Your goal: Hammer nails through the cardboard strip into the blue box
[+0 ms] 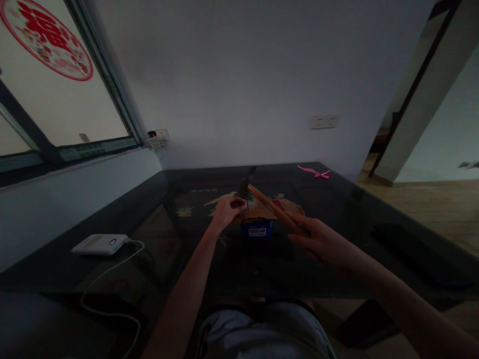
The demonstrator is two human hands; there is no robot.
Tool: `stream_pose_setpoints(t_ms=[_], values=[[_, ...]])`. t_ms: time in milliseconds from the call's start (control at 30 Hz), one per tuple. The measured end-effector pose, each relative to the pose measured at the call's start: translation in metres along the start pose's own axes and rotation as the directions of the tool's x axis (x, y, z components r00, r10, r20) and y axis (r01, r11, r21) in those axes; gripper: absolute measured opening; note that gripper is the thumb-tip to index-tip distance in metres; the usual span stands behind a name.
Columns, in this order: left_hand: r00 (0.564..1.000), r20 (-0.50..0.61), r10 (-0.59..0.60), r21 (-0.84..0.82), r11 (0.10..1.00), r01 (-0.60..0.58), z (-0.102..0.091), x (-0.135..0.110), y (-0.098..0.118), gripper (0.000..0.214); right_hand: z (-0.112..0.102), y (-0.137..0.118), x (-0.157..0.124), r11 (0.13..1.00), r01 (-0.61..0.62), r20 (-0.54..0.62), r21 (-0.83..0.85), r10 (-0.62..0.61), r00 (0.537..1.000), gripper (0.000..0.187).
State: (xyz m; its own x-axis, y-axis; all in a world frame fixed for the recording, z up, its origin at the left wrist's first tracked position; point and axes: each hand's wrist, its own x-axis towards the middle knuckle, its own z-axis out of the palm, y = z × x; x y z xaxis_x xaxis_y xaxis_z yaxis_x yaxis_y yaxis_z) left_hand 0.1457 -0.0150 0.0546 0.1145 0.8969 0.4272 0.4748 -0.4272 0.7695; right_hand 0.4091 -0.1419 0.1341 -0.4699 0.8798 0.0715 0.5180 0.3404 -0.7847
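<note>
My right hand (316,239) is wrapped round the wooden handle of a hammer (269,204), which slants up and to the left. Its dark head stands just above my left hand (229,209). The fingers of my left hand are closed in a pinch at the left edge of a brown, crumpled cardboard piece (290,205); what they pinch is too small and dark to make out. Under the cardboard sits a blue box (257,229) with a pale label on its front. Several thin sticks or nails (223,240) lie beside the box, below my left wrist.
A white power bank (100,244) with a white cable lies at the left on the dark glossy table (149,199). A pink ribbon (316,172) rests at the far right corner. Near the right edge is a dark flat object (415,249). A wall stands behind the table.
</note>
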Motion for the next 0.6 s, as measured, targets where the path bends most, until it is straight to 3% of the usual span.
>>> stream_pose_setpoints(t_ms=[133,367,467,600], values=[[0.999,-0.031,-0.035,-0.076,0.997,0.033,-0.003,-0.004,0.005,0.027,0.002,0.001,0.0,0.999,-0.038,0.007,0.018,0.038,0.999,0.053],[0.996,-0.092,-0.015,0.069,0.997,0.022,-0.002,-0.005,0.002,0.012,0.005,0.002,0.008,0.995,0.085,-0.021,-0.054,-0.086,0.996,0.048],[0.994,-0.11,-0.012,0.147,0.989,0.029,-0.001,-0.005,0.0,0.014,0.007,0.006,0.011,0.993,0.079,-0.039,-0.089,-0.083,0.996,0.046],[0.991,-0.125,-0.052,0.124,0.99,0.068,-0.001,-0.006,0.003,0.013,0.005,0.005,0.009,0.999,0.039,-0.003,-0.037,-0.039,0.999,0.05]])
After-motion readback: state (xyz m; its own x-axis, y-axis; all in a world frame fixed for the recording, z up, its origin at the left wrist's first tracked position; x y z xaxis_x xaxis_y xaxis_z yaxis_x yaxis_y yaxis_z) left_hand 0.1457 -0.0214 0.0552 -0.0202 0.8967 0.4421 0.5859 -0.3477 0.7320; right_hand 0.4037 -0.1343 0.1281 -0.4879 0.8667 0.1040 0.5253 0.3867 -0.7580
